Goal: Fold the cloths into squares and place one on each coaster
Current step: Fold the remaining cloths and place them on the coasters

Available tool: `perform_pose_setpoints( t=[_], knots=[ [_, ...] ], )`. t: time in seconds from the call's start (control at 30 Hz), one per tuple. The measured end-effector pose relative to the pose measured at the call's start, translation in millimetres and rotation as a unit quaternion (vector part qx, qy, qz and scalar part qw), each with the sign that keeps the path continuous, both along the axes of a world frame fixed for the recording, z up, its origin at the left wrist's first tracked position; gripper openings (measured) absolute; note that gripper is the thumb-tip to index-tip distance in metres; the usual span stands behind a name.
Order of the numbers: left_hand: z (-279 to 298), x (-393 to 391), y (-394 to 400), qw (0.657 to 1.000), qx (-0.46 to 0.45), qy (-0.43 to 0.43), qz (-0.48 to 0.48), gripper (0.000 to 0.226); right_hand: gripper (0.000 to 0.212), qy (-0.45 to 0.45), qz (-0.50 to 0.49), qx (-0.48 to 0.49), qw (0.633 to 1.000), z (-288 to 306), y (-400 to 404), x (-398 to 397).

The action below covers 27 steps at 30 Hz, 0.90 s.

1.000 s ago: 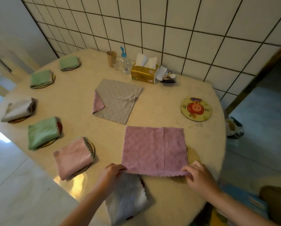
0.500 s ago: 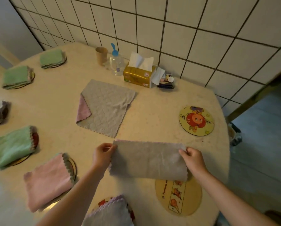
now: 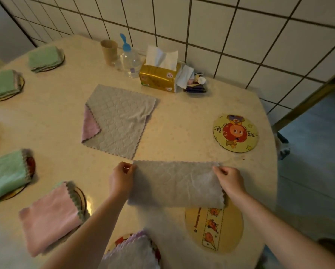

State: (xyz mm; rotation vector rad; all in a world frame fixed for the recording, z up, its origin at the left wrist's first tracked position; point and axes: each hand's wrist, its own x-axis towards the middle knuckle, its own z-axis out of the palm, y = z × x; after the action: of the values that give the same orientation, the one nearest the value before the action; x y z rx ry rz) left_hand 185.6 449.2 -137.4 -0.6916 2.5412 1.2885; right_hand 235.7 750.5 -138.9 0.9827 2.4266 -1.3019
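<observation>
Halfway folded now: grey cloth [image 3: 175, 184], spread flat and pink side up a second ago, doubled into a long strip across the near table edge [image 3: 182, 133], its lower edge overlapping the bare near coaster [image 3: 214, 230]. Left hand [image 3: 122, 180] pinching the far left corner, right hand [image 3: 229, 181] pinching the far right corner; one crosswise fold probably left before a square. Two coasters uncovered, near one and cartoon coaster [image 3: 235, 133]; second grey cloth [image 3: 118, 121] lying unfolded mid-table.
</observation>
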Motion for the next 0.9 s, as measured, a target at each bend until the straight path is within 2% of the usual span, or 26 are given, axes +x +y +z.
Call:
perform_pose_setpoints(
  t=[0.1, 0.13, 0.2, 0.27, 0.33, 0.37, 0.43, 0.6, 0.67, 0.9],
  knots=[
    [8, 25, 7, 0.998, -0.027, 0.049, -0.023, 0.025, 0.025, 0.050, -0.041, 0.000, 0.998, 14, 2, 9],
    [10, 39, 13, 0.992, -0.061, 0.093, -0.061, 0.029, 0.023, 0.086, -0.031, 0.014, 0.996, 22, 2, 18],
    [13, 72, 31, 0.956, -0.133, 0.179, -0.188, 0.037, 0.028, 0.165, 0.064, 0.094, 0.980, 31, -1, 42],
    [15, 103, 52, 0.911, -0.136, 0.181, -0.346, 0.048, 0.035, 0.210, 0.229, 0.186, 0.932, 27, -10, 69],
    [12, 126, 69, 0.856, -0.154, 0.138, -0.473, 0.058, 0.052, 0.226, 0.396, 0.268, 0.849, 13, -19, 89],
    [8, 132, 73, 0.840, -0.167, 0.116, -0.503, 0.061, 0.065, 0.214, 0.460, 0.290, 0.812, 8, -21, 95],
    [3, 138, 75, 0.835, -0.192, 0.070, -0.512, 0.063, 0.086, 0.162, 0.518, 0.324, 0.775, 4, -19, 99],
    [-1, 141, 57, 0.845, -0.271, 0.010, -0.461, 0.061, 0.115, 0.115, 0.563, 0.367, 0.732, 10, -1, 98],
    [1, 142, 50, 0.855, -0.283, -0.007, -0.435, 0.061, 0.113, 0.121, 0.567, 0.363, 0.729, 11, -1, 94],
    [13, 139, 48, 0.893, -0.282, -0.065, -0.344, 0.063, 0.080, 0.133, 0.569, 0.337, 0.738, 15, -12, 73]
  ],
)
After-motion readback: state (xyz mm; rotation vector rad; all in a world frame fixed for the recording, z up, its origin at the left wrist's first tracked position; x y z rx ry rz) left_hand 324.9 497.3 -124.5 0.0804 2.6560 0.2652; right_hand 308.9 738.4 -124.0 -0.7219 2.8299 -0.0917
